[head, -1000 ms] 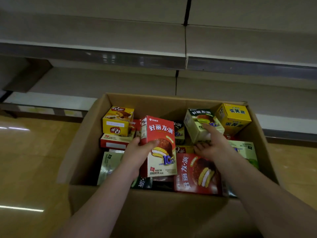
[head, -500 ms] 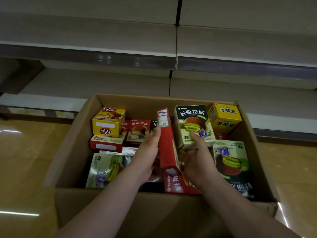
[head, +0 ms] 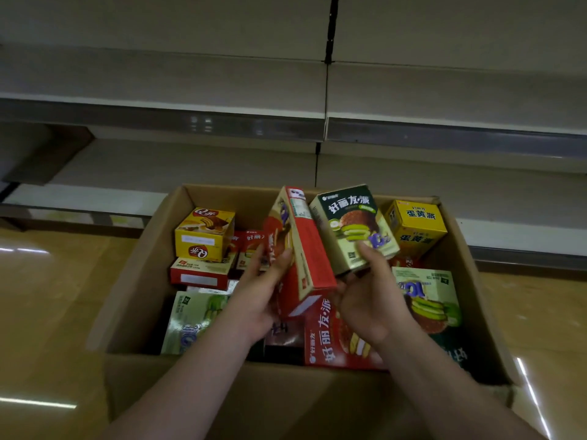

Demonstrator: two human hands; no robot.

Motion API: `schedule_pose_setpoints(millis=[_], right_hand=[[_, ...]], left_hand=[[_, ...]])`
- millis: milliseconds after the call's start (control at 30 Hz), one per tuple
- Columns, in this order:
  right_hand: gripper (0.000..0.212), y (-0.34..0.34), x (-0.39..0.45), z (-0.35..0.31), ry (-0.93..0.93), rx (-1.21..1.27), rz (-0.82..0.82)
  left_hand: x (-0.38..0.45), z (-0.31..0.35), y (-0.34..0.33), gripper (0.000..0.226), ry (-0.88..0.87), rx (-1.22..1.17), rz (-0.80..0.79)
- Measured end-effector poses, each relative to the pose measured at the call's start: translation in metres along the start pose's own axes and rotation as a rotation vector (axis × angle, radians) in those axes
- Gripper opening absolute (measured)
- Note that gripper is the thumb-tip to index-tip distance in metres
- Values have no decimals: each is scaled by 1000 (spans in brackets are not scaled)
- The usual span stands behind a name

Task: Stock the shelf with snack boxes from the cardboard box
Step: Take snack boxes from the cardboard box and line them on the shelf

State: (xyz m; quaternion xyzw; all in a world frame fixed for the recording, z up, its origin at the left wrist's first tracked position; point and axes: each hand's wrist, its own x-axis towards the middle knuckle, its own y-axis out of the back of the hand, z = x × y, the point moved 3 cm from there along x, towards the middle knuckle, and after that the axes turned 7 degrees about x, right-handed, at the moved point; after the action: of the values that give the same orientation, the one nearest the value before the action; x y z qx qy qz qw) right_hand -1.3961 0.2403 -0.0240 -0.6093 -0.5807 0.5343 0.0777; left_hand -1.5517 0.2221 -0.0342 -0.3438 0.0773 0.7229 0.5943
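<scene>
An open cardboard box [head: 143, 262] stands on the floor before the shelf, with several snack boxes inside. My left hand [head: 259, 293] grips a tall red snack box [head: 306, 249], tilted with its narrow side toward me, above the box's middle. My right hand [head: 370, 300] holds a green snack box [head: 352, 227] from below, thumb on its front face, raised beside the red one. Still lying inside are a yellow box [head: 205, 233] at back left, another yellow box [head: 414, 227] at back right, a flat red box [head: 330, 341] and a flat green box [head: 427, 306].
Bare beige shelf boards run across the view: a lower shelf [head: 428, 188] just behind the box and an upper shelf [head: 190, 81] with a grey price rail. Glossy tan floor [head: 47, 312] lies on both sides of the box.
Both hands have lifted their boxes higher out of the carton. The red box has turned edge-on and tilted; the green box has come up from lying at the back right.
</scene>
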Motion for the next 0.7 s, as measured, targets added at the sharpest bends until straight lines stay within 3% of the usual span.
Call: schedule_pose_setpoints(millis=[67,133,267,400,467,533,600,700], right_hand=[[41,-3,-1,-18,63,24,21],[58,2,-2,-39,135,49,24],[97,15,-8,-71,230,-8,-35],[76,21,-6,-76,207,-27,-78],[85,20,-1,-69,200,-54,-106],[77,19,2,-61,159,-114,-178],[68,17,1,-53,59,-282,-261],[77,21,4,-40,-60,-596,-339]], left_hand=[[4,9,8,72,-2,-34,-6],[6,19,14,69,-40,28,-19],[2,35,19,63,-205,442,5],[1,38,21,62,-314,765,-3],[4,37,20,65,-306,842,-22],[5,36,18,73,-311,931,-44],[8,35,18,82,-330,1012,-49],[15,30,18,83,-360,1108,-97]])
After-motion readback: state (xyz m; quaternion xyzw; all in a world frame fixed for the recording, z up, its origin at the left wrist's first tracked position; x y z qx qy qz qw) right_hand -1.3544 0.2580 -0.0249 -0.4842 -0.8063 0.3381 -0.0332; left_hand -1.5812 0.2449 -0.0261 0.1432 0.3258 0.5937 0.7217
